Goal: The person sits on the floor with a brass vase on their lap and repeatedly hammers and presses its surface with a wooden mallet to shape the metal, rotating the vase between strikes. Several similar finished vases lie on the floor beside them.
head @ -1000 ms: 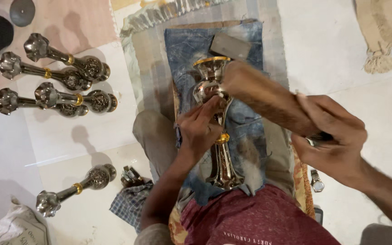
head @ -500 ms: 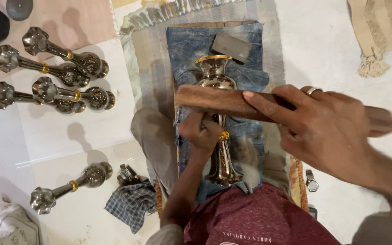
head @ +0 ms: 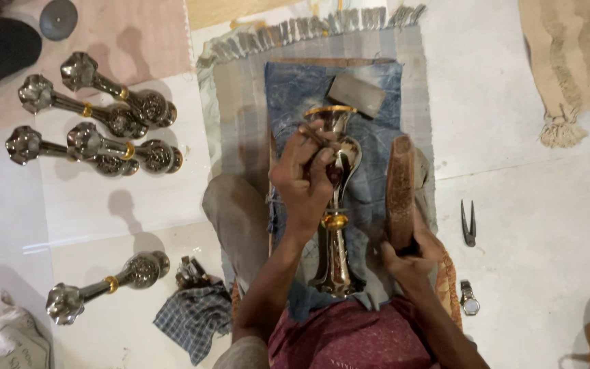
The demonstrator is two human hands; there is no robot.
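A tall shiny metal vase with gold bands lies lengthwise on a blue cloth over a board in front of me. My left hand rests on the vase's bulge and pinches a thin metal tool against it. My right hand grips the lower end of a brown wooden mallet, which lies upright beside the vase on its right. A small grey block sits by the vase's gold rim.
Several finished metal vases lie on the floor at left, one more lower down beside a checked rag. Metal dividers and a wristwatch lie on the floor at right. A fringed beige mat is top right.
My right hand has swung the wooden mallet from lying across the vase to standing alongside it on the right. My left hand has moved up the vase toward its bulge.
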